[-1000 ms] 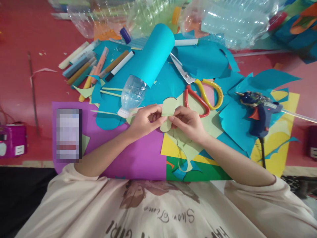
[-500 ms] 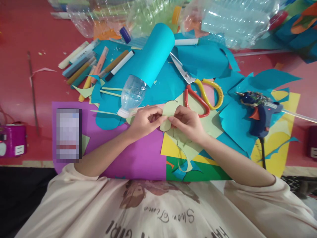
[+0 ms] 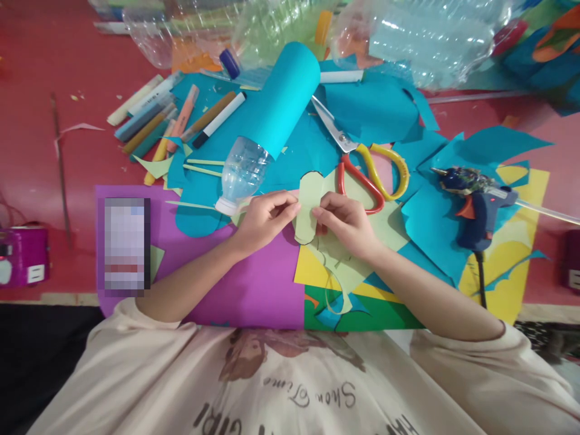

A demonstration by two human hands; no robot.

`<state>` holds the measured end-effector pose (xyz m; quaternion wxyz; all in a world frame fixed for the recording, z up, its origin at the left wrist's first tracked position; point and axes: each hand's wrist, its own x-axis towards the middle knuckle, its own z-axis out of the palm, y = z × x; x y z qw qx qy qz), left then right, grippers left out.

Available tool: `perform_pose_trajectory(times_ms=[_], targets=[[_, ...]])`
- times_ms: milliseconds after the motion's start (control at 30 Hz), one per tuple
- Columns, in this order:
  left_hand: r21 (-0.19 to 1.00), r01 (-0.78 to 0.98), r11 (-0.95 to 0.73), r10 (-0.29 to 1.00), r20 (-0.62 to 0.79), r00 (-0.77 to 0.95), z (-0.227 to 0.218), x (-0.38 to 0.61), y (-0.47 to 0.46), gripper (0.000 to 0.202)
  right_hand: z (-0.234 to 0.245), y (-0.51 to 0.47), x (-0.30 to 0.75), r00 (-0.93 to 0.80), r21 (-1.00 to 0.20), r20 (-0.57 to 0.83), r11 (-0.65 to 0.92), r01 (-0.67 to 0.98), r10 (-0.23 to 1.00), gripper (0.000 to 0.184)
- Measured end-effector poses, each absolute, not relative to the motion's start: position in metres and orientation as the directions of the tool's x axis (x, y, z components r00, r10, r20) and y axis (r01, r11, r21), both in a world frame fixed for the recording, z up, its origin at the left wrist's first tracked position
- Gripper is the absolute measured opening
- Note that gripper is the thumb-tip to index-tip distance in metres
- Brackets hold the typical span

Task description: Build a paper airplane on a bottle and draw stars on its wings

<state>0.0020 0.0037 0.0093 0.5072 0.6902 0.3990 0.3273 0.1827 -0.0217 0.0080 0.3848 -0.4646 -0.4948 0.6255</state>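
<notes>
head camera view, looking down at a person's two bare hands over a red table (image 3: 81,169) crowded with craft materials. the left hand (image 3: 269,220) and the right hand (image 3: 348,223) are slightly apart, each closed in a pinch on a pale green paper piece (image 3: 309,208) held between them. the piece is long and narrow with rounded ends, a dark line along each end. the left fingertips grip its left edge; the right thumb presses its right edge. just beyond the right hand lie scissors (image 3: 348,147), one handle red and one yellow, blades pointing away. beyond the left hand, a clear bottle (image 3: 244,169) lies slantwise, partly wrapped in bright blue paper (image 3: 290,96), its white cap (image 3: 225,206) toward the person. farther left is a cluster of markers (image 3: 151,118). well to the right rests a dark blue glue gun (image 3: 475,211). purple paper (image 3: 267,278) spreads under the left forearm, with a phone (image 3: 124,241), its screen blurred, near its left edge. large clear plastic bottles (image 3: 417,42) fill the far side.
</notes>
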Motion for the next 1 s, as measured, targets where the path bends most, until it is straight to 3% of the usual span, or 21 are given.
perform_pose_trajectory(times_ms=[567,667,733,867,1000], targets=[[0.940,0.268,-0.213,0.869,0.057,0.491,0.0061,0.0019,0.0027,0.028,0.0088,-0.0210,0.1824,-0.236,-0.987,-0.156,-0.162,-0.008,0.959,0.046],[0.946,0.221,-0.236,0.896,0.124,0.425,0.0050,0.0012,0.0016,0.023,0.0090,-0.0209,0.1821,-0.194,-0.987,-0.150,-0.158,-0.025,0.969,0.046],[0.901,0.249,-0.355,0.879,0.231,0.417,0.0051,0.0011,0.0008,0.024,0.0091,-0.0209,0.1815,-0.175,-0.989,-0.135,-0.142,-0.032,0.975,0.045],[0.743,0.363,-0.563,0.780,0.331,0.531,0.0060,0.0020,-0.0004,0.031,0.0070,-0.0214,0.1811,-0.187,-0.999,-0.049,-0.052,-0.011,0.981,0.041],[0.760,0.350,-0.547,0.768,0.289,0.571,0.0050,0.0027,-0.0002,0.034,0.0041,-0.0220,0.1833,-0.213,-0.990,0.122,0.133,0.038,0.969,0.030]])
